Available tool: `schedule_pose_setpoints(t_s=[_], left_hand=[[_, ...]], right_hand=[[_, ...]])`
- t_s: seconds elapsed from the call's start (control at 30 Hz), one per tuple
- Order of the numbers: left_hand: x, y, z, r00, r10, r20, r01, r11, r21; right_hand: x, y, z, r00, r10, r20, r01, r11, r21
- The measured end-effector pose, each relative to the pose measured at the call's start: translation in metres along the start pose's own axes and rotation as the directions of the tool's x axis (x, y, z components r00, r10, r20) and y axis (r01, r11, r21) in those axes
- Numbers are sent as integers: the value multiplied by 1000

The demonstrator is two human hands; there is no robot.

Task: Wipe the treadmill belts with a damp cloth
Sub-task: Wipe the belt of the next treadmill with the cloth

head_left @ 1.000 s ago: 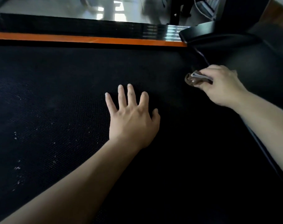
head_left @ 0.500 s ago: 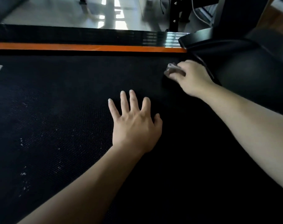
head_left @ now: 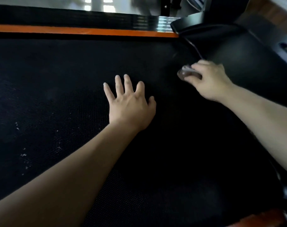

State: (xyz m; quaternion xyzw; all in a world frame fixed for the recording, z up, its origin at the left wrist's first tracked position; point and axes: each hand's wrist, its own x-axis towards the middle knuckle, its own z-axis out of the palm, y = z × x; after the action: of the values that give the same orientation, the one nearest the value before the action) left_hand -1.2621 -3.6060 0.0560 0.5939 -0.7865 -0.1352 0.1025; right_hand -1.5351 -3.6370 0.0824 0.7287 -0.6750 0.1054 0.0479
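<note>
Head view: left hand (head_left: 130, 105) lies flat on the black belt (head_left: 57, 76), fingers straight and spread, holding nothing. Right hand (head_left: 210, 79) sits at 2 o'clock from the left, blurred, fingers curled round a small wadded cloth (head_left: 186, 73) pressed on the belt near the black motor cover (head_left: 247, 56). An orange strip (head_left: 83, 31) runs along the belt edge at 12 o'clock. White specks (head_left: 23, 154) dot the belt at 8 o'clock. Shiny floor (head_left: 65, 2) lies beyond the strip.
</note>
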Motion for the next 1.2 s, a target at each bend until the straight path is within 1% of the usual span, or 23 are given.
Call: schedule_pose_setpoints(t_s=[0.1, 0.17, 0.2, 0.27, 0.37, 0.43, 0.5, 0.6, 0.7, 0.77, 0.8, 0.83, 0.87, 0.9, 0.97, 1.0, 1.03, 1.07, 1.13, 1.2], left_hand=[[-3, 0, -6, 999, 17, 41, -17, 1000, -2], [-16, -1, -10, 997, 52, 63, -51, 999, -13], [-27, -3, -13, 994, 81, 76, -80, 997, -20], [-56, -8, -17, 984, 138, 108, -136, 990, -30], [-99, -18, -23, 974, 170, 149, -170, 985, -15], [-118, -21, -24, 969, 183, 163, -186, 983, -2], [-129, -23, -22, 969, 185, 160, -189, 982, 8], [-137, -24, -18, 970, 189, 154, -194, 981, 18], [-139, -25, -14, 970, 202, 133, -208, 978, 32], [-140, -27, -12, 970, 209, 126, -216, 975, 45], [-140, -27, -12, 970, 211, 124, -219, 974, 50], [-140, -27, -12, 970, 212, 120, -220, 974, 53], [-140, -28, -12, 970, 213, 117, -220, 974, 53], [-140, -28, -11, 971, 213, 112, -220, 974, 53], [-140, -29, -11, 970, 218, 104, -224, 973, 54], [-141, -29, -10, 970, 220, 102, -227, 972, 57], [-141, -29, -9, 969, 223, 103, -230, 971, 60], [-141, -29, -9, 969, 223, 103, -231, 971, 64], [-142, -29, -8, 970, 224, 96, -231, 970, 71], [-143, -30, -8, 969, 229, 89, -235, 969, 72]], right_hand=[[-59, -4, -10, 997, -60, -45, 61, 998, 18], [-67, -5, -13, 997, -62, -40, 61, 998, -10], [-62, -4, -14, 998, -50, -40, 48, 997, -55], [-45, 1, -15, 998, 16, -63, -25, 989, -143], [-24, 6, -12, 981, 180, -73, -189, 971, -145], [-29, 1, -9, 971, 233, -52, -238, 961, -137], [-55, -12, -12, 977, 213, -23, -215, 973, -85], [-122, -37, -26, 983, 181, 9, -181, 983, -14], [-188, -61, -42, 995, 78, 68, -81, 996, 39], [-199, -64, -48, 994, 49, 97, -52, 998, 27], [-194, -61, -49, 995, 56, 83, -55, 998, -6], [-185, -54, -46, 995, 90, 45, -88, 995, -50], [-175, -45, -43, 987, 161, -2, -160, 983, -91], [-164, -38, -42, 966, 254, -46, -258, 959, -119], [-151, -34, -39, 895, 436, -90, -445, 887, -127], [-152, -40, -37, 873, 480, -94, -488, 864, -124], [-158, -49, -37, 872, 481, -89, -489, 864, -119], [-169, -61, -37, 894, 440, -79, -447, 889, -100], [-197, -82, -40, 952, 304, -30, -304, 953, -2], [-216, -93, -47, 981, 193, 33, -195, 978, 73]])
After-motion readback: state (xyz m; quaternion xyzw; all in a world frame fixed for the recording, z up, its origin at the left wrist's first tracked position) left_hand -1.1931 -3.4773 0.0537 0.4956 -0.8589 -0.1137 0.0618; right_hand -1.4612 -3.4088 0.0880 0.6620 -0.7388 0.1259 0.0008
